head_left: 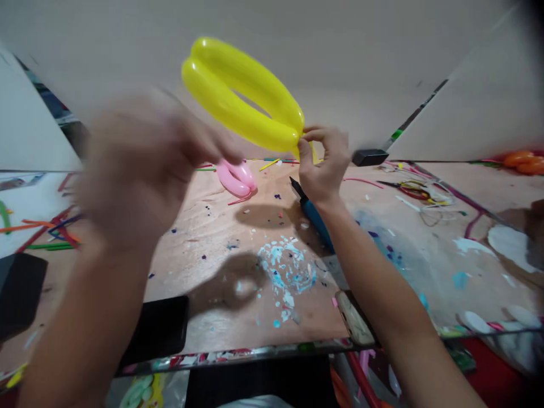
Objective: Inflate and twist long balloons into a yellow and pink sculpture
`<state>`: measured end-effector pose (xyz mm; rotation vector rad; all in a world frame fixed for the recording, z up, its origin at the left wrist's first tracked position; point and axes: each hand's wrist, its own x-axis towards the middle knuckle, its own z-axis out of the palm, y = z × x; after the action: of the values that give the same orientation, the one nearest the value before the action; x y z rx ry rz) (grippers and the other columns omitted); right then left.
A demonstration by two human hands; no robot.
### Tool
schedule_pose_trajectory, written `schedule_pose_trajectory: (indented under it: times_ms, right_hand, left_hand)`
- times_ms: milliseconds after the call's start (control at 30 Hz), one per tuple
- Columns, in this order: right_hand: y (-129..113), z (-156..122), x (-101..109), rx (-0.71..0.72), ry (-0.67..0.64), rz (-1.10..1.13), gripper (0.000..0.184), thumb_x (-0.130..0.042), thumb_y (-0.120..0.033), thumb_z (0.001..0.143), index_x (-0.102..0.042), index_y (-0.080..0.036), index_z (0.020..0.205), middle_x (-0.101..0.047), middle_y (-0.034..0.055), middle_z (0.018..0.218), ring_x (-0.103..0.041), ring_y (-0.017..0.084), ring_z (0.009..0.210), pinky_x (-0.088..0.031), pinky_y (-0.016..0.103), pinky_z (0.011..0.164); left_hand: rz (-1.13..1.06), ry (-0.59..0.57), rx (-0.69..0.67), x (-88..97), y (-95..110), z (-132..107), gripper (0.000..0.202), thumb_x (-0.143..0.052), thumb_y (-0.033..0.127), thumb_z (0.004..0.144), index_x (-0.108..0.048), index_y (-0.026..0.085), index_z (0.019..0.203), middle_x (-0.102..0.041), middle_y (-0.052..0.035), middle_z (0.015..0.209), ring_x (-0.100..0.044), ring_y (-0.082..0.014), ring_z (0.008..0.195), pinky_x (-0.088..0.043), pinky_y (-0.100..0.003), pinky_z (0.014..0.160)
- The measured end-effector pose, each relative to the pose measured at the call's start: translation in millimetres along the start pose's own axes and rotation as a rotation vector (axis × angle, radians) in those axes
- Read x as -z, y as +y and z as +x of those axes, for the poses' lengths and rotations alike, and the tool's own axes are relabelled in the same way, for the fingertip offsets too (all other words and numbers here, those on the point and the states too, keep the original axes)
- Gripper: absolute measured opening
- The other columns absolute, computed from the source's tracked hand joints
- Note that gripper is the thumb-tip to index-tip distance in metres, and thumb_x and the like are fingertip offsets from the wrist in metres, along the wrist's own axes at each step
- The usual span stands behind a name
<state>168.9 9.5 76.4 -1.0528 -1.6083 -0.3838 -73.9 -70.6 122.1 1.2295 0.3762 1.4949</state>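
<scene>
A yellow balloon point(238, 122), bent into a long closed loop, is held up in the air above the table. My right hand point(323, 158) pinches its lower right end between thumb and fingers, where a short uninflated tail hangs down. Smeared by motion, my left hand point(148, 153) is raised to the left of the balloon, apart from it; its grip cannot be made out. Between the hands, farther back on the table, lies a pink balloon loop point(236, 180). Partly behind my right forearm rests a blue balloon pump point(314, 215) with a black nozzle.
A black phone point(164, 326) and another phone point(355, 317) lie near the front edge. Scissors point(414, 190) and string are at the right. Uninflated balloons point(55, 232) lie at the left, orange balloons point(525, 162) far right. Blue-white paint flecks point(289, 266) mark the wooden table point(178, 277).
</scene>
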Motion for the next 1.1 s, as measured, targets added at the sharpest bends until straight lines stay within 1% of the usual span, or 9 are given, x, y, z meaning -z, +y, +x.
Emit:
schedule_pose_trajectory:
  times_ms: [67, 100, 167, 267, 400, 600, 800, 967, 1100]
  right_hand:
    - [-10, -5, -3, -0.042, 0.018, 0.045, 0.025, -0.04, -0.039, 0.098, -0.061, -0.026, 0.103, -0.064, 0.0101, 0.109, -0.056, 0.029, 0.115, -0.037, 0.058, 0.103]
    - [-16, -8, -5, -0.058, 0.013, 0.068, 0.024, -0.041, -0.038, 0.097, -0.062, -0.026, 0.102, -0.065, 0.01, 0.109, -0.056, 0.03, 0.115, -0.036, 0.057, 0.104]
    - [-27, -15, -11, -0.065, -0.023, 0.103, 0.021, -0.046, -0.036, 0.095, -0.063, -0.026, 0.099, -0.065, 0.0096, 0.109, -0.055, 0.029, 0.115, -0.036, 0.055, 0.105]
    - [-37, -25, -18, -0.024, -0.091, 0.137, 0.018, -0.047, -0.029, 0.093, -0.064, -0.026, 0.095, -0.066, 0.009, 0.11, -0.057, 0.028, 0.11, -0.038, 0.051, 0.102]
    - [-40, -20, -18, 0.012, -0.195, 0.263, 0.015, -0.05, -0.027, 0.091, -0.064, -0.023, 0.091, -0.069, 0.0081, 0.104, -0.059, 0.024, 0.101, -0.044, 0.042, 0.094]
    - [-36, -1, -6, -0.14, -0.402, 0.498, 0.015, -0.056, -0.033, 0.088, -0.064, -0.021, 0.089, -0.07, 0.0051, 0.098, -0.062, 0.02, 0.095, -0.048, 0.035, 0.088]
    - [-35, 4, 6, -0.049, -0.422, 0.505, 0.023, -0.055, -0.036, 0.09, -0.062, -0.021, 0.106, -0.069, 0.0075, 0.107, -0.063, 0.02, 0.1, -0.048, 0.036, 0.091]
    - [-26, 10, 25, 0.066, -0.594, 0.28, 0.058, -0.067, -0.045, 0.081, -0.049, -0.021, 0.132, -0.062, 0.0128, 0.126, -0.061, 0.026, 0.109, -0.048, 0.04, 0.091]
    - [-15, 11, 29, 0.012, -0.724, -0.061, 0.044, -0.064, -0.048, 0.082, -0.061, -0.019, 0.115, -0.07, 0.0122, 0.105, -0.065, 0.028, 0.091, -0.048, 0.038, 0.077]
  left_hand:
    - [0.158, -0.109, 0.081, -11.9, -34, 14, 0.027, -0.08, 0.037, 0.073, -0.07, 0.016, 0.088, -0.069, -0.0062, 0.094, -0.066, -0.0207, 0.087, -0.055, -0.035, 0.081]
    - [0.227, -0.109, 0.132, -17.8, -53, 21, 0.037, -0.084, 0.038, 0.067, -0.07, 0.018, 0.095, -0.069, -0.0062, 0.102, -0.066, -0.0202, 0.089, -0.054, -0.033, 0.08]
    - [0.106, 0.067, 0.129, -27.4, -88, 32, 0.041, -0.084, 0.036, 0.068, -0.066, 0.023, 0.103, -0.065, -0.0045, 0.12, -0.062, -0.0216, 0.109, -0.052, -0.034, 0.089]
    - [-0.084, 0.172, 0.125, -32.5, -119, 40, 0.038, -0.08, 0.041, 0.071, -0.066, 0.024, 0.102, -0.065, -0.0033, 0.119, -0.058, -0.0222, 0.118, -0.049, -0.035, 0.095]
    - [-0.113, 0.182, 0.079, -24.1, -118, 36, 0.034, -0.083, 0.036, 0.067, -0.068, 0.023, 0.095, -0.069, -0.002, 0.108, -0.06, -0.0216, 0.114, -0.047, -0.034, 0.095]
    - [-0.077, 0.069, 0.114, -18.4, -102, 31, 0.035, -0.086, 0.035, 0.065, -0.068, 0.023, 0.092, -0.07, -0.0026, 0.106, -0.059, -0.0255, 0.118, -0.047, -0.039, 0.099]
    - [-0.089, 0.028, 0.092, -16.3, -108, 33, 0.035, -0.084, 0.034, 0.068, -0.068, 0.023, 0.097, -0.07, -0.0028, 0.107, -0.06, -0.0247, 0.118, -0.046, -0.042, 0.103]
    - [-0.133, 0.142, 0.073, -2.3, -108, 43, 0.038, -0.083, 0.038, 0.067, -0.067, 0.025, 0.099, -0.07, -0.002, 0.109, -0.061, -0.0215, 0.118, -0.048, -0.036, 0.101]
    - [-0.177, 0.211, 0.031, 8.5, -106, 52, 0.037, -0.08, 0.047, 0.069, -0.066, 0.026, 0.097, -0.071, -0.0022, 0.106, -0.064, -0.0207, 0.113, -0.051, -0.034, 0.097]
